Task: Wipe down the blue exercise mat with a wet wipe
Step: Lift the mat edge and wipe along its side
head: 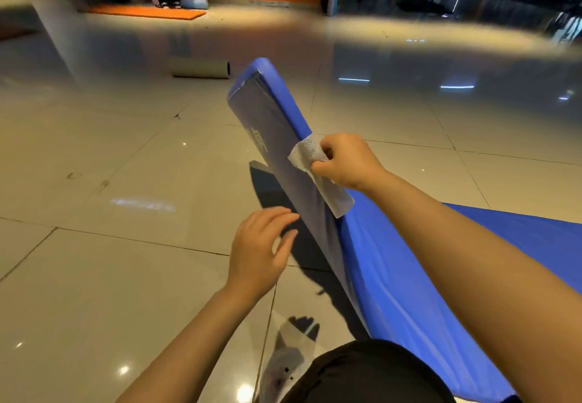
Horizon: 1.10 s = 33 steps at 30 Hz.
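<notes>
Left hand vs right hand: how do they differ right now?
The right hand pinches the wet wipe against the raised edge of the blue exercise mat; the left hand holds nothing. Right fingers are curled; left fingers are spread, tips at the mat's grey underside. The right hand is higher up the mat, the left nearer the camera. Both are bare.

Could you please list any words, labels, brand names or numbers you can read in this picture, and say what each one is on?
Nothing here is readable.
Blue exercise mat: a pale printed mark on its grey underside, too blurred and slanted to read.
Wet wipe, in the right hand: no print visible.
Rolled mat on the floor beyond: no text visible.
</notes>
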Tool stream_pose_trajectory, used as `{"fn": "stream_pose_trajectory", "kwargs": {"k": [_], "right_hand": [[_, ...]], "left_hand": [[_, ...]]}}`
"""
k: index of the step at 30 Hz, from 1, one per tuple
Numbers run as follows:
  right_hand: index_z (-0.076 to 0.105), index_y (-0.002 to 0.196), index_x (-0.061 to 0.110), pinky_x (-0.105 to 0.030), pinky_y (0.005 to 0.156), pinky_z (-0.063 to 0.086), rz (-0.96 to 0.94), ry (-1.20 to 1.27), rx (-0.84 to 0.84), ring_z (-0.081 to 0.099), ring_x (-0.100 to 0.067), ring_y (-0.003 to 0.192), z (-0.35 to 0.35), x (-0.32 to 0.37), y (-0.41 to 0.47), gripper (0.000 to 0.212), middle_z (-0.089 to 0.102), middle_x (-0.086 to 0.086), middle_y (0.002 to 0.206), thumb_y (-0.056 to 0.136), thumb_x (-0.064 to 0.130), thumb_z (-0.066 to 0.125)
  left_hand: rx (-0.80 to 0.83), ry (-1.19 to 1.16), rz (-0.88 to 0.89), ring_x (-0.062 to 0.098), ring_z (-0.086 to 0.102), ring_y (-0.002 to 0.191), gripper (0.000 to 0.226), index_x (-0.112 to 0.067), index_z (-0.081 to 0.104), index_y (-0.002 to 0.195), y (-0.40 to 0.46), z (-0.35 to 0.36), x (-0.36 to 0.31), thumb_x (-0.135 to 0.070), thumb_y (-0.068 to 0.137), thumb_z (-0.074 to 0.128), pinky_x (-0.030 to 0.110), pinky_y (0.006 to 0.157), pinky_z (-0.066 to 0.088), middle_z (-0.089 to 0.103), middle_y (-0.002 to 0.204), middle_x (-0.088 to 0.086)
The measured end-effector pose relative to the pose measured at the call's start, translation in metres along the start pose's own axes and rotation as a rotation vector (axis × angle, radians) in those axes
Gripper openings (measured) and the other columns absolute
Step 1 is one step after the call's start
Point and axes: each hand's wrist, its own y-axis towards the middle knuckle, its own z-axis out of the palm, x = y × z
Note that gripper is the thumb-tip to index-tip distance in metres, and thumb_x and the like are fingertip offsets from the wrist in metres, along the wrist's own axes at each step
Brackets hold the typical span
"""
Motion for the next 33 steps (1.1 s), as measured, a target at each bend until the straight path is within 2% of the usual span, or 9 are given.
{"fn": "stream_pose_trajectory", "kwargs": {"k": [3, 6, 10, 15, 21, 24, 26, 29, 33], "right_hand": [[0.058, 0.077, 0.013, -0.028, 0.053, 0.034, -0.006, 0.053, 0.015, 0.053, -0.026, 0.073, 0.013, 0.005, -0.007, 0.013, 0.060, -0.006, 0.076, 0.083, 0.023, 0.064], [0.060, 0.085, 0.012, -0.032, 0.059, 0.043, -0.015, 0.063, 0.040, 0.056, -0.025, 0.077, 0.034, 0.012, -0.025, 0.011, 0.063, -0.006, 0.082, 0.085, 0.023, 0.061], [0.062, 0.094, 0.011, -0.037, 0.064, 0.047, -0.040, 0.102, 0.042, 0.058, -0.024, 0.079, 0.058, 0.021, -0.053, 0.018, 0.065, -0.005, 0.084, 0.092, 0.028, 0.057], [0.066, 0.103, 0.017, -0.037, 0.074, 0.055, 0.046, 0.279, 0.036, 0.062, -0.017, 0.087, 0.060, 0.018, -0.071, 0.021, 0.068, 0.002, 0.093, 0.090, 0.034, 0.064], [0.069, 0.098, 0.036, -0.025, 0.081, 0.054, 0.057, 0.730, -0.121, 0.067, -0.002, 0.088, 0.034, 0.033, -0.078, 0.019, 0.072, 0.016, 0.093, 0.086, 0.023, 0.073], [0.068, 0.095, 0.034, -0.017, 0.077, 0.053, -0.015, 0.826, -0.226, 0.067, 0.000, 0.087, 0.019, 0.050, -0.080, 0.020, 0.071, 0.016, 0.092, 0.084, 0.020, 0.076], [0.067, 0.094, 0.035, -0.019, 0.080, 0.054, -0.059, 0.845, -0.293, 0.067, 0.000, 0.089, 0.010, 0.058, -0.084, 0.019, 0.071, 0.016, 0.092, 0.084, 0.020, 0.075], [0.068, 0.092, 0.032, -0.025, 0.081, 0.055, -0.052, 0.875, -0.390, 0.067, -0.005, 0.089, 0.000, 0.066, -0.088, 0.015, 0.071, 0.012, 0.091, 0.085, 0.020, 0.074], [0.067, 0.092, 0.029, -0.031, 0.079, 0.058, 0.046, 0.859, -0.454, 0.067, -0.006, 0.087, -0.005, 0.069, -0.094, 0.015, 0.070, 0.012, 0.090, 0.085, 0.016, 0.070]], "left_hand": [[-0.181, -0.295, -0.561, -0.001, 0.052, 0.112, 0.030, -0.028, 0.057, 0.128, 0.035, -0.029, 0.001, -0.028, 0.098, 0.058, 0.030, 0.100, 0.046, 0.057, 0.125, -0.011], [-0.221, -0.453, -0.773, 0.009, 0.032, 0.141, 0.060, -0.033, 0.029, 0.152, 0.088, -0.046, 0.002, -0.043, 0.098, 0.055, 0.037, 0.115, 0.034, 0.033, 0.156, -0.007], [-0.182, -0.682, -0.791, 0.016, 0.022, 0.149, 0.089, -0.036, 0.011, 0.157, 0.128, -0.050, -0.008, -0.051, 0.089, 0.066, 0.047, 0.118, 0.030, 0.016, 0.164, -0.009], [-0.177, -0.706, -0.761, 0.013, 0.028, 0.145, 0.069, -0.035, 0.023, 0.154, 0.124, -0.047, -0.026, -0.040, 0.096, 0.060, 0.042, 0.117, 0.032, 0.025, 0.160, -0.010], [-0.084, -0.845, -0.717, -0.009, 0.036, 0.131, 0.042, -0.054, 0.037, 0.139, 0.090, -0.046, -0.049, -0.062, 0.099, 0.032, 0.042, 0.118, 0.032, 0.034, 0.148, -0.025], [-0.045, -0.946, -0.717, 0.002, 0.039, 0.138, 0.046, -0.069, 0.035, 0.127, 0.075, -0.052, -0.066, -0.084, 0.083, 0.031, 0.037, 0.116, 0.036, 0.035, 0.154, -0.020], [-0.052, -1.024, -0.705, -0.003, 0.047, 0.130, 0.049, -0.061, 0.027, 0.134, 0.071, -0.058, -0.076, -0.075, 0.088, 0.023, 0.028, 0.108, 0.044, 0.042, 0.150, -0.021], [-0.037, -1.116, -0.673, -0.014, 0.060, 0.104, 0.044, -0.051, 0.027, 0.134, 0.062, -0.061, -0.093, -0.056, 0.093, 0.013, 0.012, 0.084, 0.051, 0.065, 0.109, -0.035], [-0.013, -1.143, -0.675, -0.006, 0.056, 0.120, 0.053, -0.054, 0.035, 0.129, 0.046, -0.054, -0.110, -0.070, 0.079, 0.024, 0.018, 0.096, 0.048, 0.063, 0.117, -0.034]]}}
